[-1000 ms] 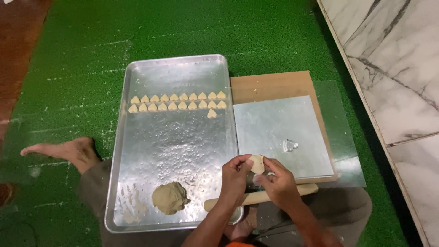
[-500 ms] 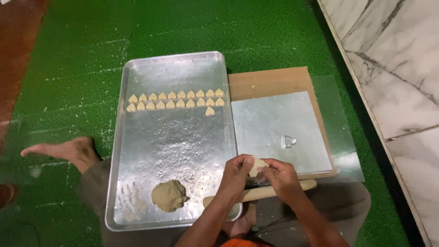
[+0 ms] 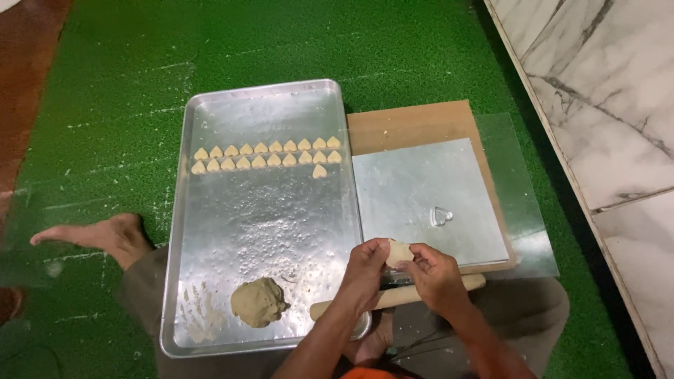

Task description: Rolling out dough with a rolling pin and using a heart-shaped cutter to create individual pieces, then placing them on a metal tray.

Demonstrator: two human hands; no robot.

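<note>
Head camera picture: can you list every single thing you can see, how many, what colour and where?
Baking tray: one, silver, on the green mat, left of middle.
Heart-shaped dough pieces: about twenty-one, pale cream, two rows and one extra across the tray's upper part.
Dough lump: one, beige, near the tray's bottom edge.
Metal sheet: one, silver, on the board right of the tray.
Wooden board: one, brown, under the metal sheet.
Heart cutter: one, clear or shiny, on the metal sheet.
Rolling pin: one, light wood, under the hands.
Green mat: one, covering the floor.
Marble slab: white with grey veins, right edge.
Small dough piece: one, cream, between both hands.
Foot: one, bare, left of the tray.
Left hand: pinching the small dough piece.
Right hand: pinching it too.
</note>
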